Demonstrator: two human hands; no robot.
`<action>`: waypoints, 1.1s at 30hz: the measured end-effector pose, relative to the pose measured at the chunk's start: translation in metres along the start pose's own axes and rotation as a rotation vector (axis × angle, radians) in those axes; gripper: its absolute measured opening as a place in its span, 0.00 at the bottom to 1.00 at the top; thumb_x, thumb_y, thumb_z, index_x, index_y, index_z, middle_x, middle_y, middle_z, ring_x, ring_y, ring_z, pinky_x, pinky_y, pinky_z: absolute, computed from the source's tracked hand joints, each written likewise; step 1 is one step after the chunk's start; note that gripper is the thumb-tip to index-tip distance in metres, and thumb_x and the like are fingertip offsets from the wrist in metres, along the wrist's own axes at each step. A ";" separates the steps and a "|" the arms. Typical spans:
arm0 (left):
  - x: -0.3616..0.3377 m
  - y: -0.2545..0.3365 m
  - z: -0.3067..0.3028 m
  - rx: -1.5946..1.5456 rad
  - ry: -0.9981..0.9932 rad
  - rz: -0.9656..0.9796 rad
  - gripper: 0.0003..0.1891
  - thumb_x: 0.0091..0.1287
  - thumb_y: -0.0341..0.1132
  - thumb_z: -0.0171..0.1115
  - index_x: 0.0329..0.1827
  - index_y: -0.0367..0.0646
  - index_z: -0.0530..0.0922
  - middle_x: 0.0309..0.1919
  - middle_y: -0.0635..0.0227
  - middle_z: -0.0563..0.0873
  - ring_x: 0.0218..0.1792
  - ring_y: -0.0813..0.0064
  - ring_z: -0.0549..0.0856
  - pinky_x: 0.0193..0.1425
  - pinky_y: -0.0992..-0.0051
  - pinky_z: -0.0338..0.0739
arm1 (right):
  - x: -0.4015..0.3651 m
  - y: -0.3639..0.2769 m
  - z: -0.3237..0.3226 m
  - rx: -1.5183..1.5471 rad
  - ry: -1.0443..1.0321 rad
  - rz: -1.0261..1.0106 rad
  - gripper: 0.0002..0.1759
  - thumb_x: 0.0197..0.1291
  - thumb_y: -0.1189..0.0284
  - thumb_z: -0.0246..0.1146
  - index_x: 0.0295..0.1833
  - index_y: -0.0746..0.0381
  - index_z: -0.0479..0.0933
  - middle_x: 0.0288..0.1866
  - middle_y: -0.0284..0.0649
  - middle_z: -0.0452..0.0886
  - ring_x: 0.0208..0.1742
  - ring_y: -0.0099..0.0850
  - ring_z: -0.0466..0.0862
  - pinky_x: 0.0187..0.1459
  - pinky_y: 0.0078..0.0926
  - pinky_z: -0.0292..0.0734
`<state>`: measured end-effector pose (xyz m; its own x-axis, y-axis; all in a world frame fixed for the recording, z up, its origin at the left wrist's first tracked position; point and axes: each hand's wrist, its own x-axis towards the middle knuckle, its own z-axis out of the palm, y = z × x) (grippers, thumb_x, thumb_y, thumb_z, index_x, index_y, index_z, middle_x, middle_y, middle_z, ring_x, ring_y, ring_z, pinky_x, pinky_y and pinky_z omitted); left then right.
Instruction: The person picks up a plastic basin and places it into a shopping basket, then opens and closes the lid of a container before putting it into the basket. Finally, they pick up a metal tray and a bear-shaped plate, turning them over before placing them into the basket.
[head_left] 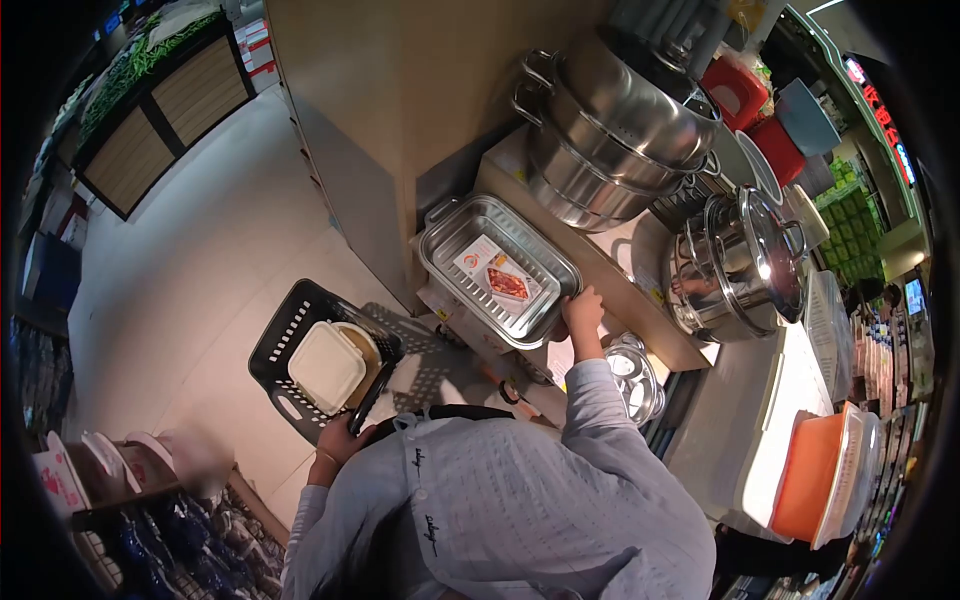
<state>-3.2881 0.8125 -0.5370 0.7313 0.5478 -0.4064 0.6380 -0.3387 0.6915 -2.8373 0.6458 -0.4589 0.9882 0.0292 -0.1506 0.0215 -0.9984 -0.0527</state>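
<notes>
S/S rect. baking tray (522, 250) sat at the shelf end, just beside the pillar (400, 110), open side up; a printed label (496, 283) w/ a food photo lay inside it; R hand (583, 308) was closed on the tray's near end, at the end handle; part of that grip was hidden, so exact finger placement could not be confirmed.

L hand (340, 440) gripped the near end of the black plastic shopping basket (268, 365), which was located L of the tray, well apart from it, above the tiled floor (215, 260); basket contents incl. a white lidded box (327, 367), w/ a tan item (362, 345) partly beneath it.

Adj. items: multi-tier S/S steamer pot (620, 130), beyond the tray on a raised shelf; S/S pot w/ glass lid (740, 265), to its R; round S/S divided dish (632, 380), nearer the wearer, just R of the R forearm; orange plastic basin (808, 470), far R, tilted; veg. display stand (160, 110), upper L, across the aisle.
</notes>
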 end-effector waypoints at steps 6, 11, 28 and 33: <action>0.022 0.012 -0.047 -0.010 -0.469 -0.050 0.26 0.55 0.53 0.58 0.37 0.32 0.76 0.31 0.48 0.81 0.37 0.56 0.81 0.40 0.66 0.73 | 0.005 0.010 0.019 0.023 0.049 0.009 0.27 0.45 0.61 0.63 0.48 0.66 0.66 0.45 0.56 0.74 0.47 0.51 0.75 0.49 0.41 0.71; 0.095 0.054 -0.073 -0.210 -0.190 0.257 0.17 0.57 0.42 0.60 0.39 0.34 0.73 0.32 0.58 0.79 0.32 0.69 0.80 0.38 0.74 0.74 | 0.006 0.012 0.023 0.026 0.089 -0.003 0.27 0.45 0.62 0.64 0.46 0.68 0.66 0.41 0.56 0.76 0.45 0.50 0.76 0.48 0.43 0.70; 0.295 0.131 0.008 -0.330 0.229 0.312 0.31 0.47 0.40 0.68 0.54 0.37 0.68 0.41 0.52 0.76 0.42 0.58 0.76 0.48 0.66 0.71 | -0.018 0.020 -0.004 0.425 0.160 -0.001 0.24 0.47 0.61 0.64 0.38 0.72 0.68 0.36 0.58 0.77 0.40 0.49 0.78 0.42 0.37 0.71; 0.300 0.132 0.020 -0.469 0.202 0.241 0.33 0.46 0.38 0.67 0.57 0.39 0.67 0.43 0.52 0.73 0.45 0.57 0.74 0.51 0.65 0.69 | -0.026 0.023 -0.010 0.554 0.190 -0.044 0.19 0.49 0.63 0.63 0.33 0.69 0.69 0.29 0.51 0.75 0.31 0.41 0.75 0.36 0.32 0.70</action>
<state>-2.9794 0.9170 -0.5795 0.7528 0.6484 -0.1134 0.2493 -0.1214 0.9608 -2.8614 0.6215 -0.4458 0.9992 0.0096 0.0399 0.0306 -0.8208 -0.5704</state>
